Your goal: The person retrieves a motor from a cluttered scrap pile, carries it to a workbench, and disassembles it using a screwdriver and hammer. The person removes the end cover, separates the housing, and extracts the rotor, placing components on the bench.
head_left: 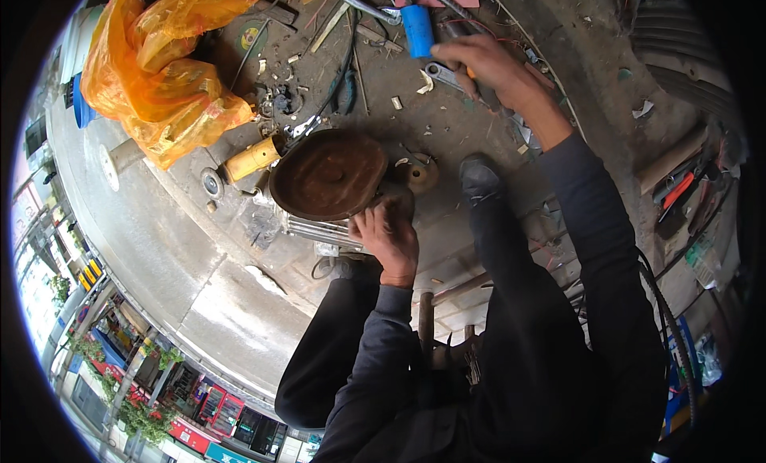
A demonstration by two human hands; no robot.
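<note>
A shallow, rusty brown oval metal pan [329, 176] is tilted over the ground in front of me. My left hand [386, 238] is closed on its lower right rim, fingers curled at the edge. Stretched out to the far right, my right hand [496, 68] is above a cluster of tools, its fingers bent together. A bit of orange shows just below those fingers; what they hold is mostly hidden. Beside them stand a blue cylinder [416, 31] and a metal wrench [444, 75]. Under the pan lies a finned, silvery metal part [319, 230].
A yellow-bodied power tool [252, 158] lies left of the pan, below an orange plastic bag [163, 80]. Dark-handled pliers [345, 92], a round disc [418, 176] and scraps litter the ground. My shoe [480, 178] is close by. More tools [678, 193] are at the right.
</note>
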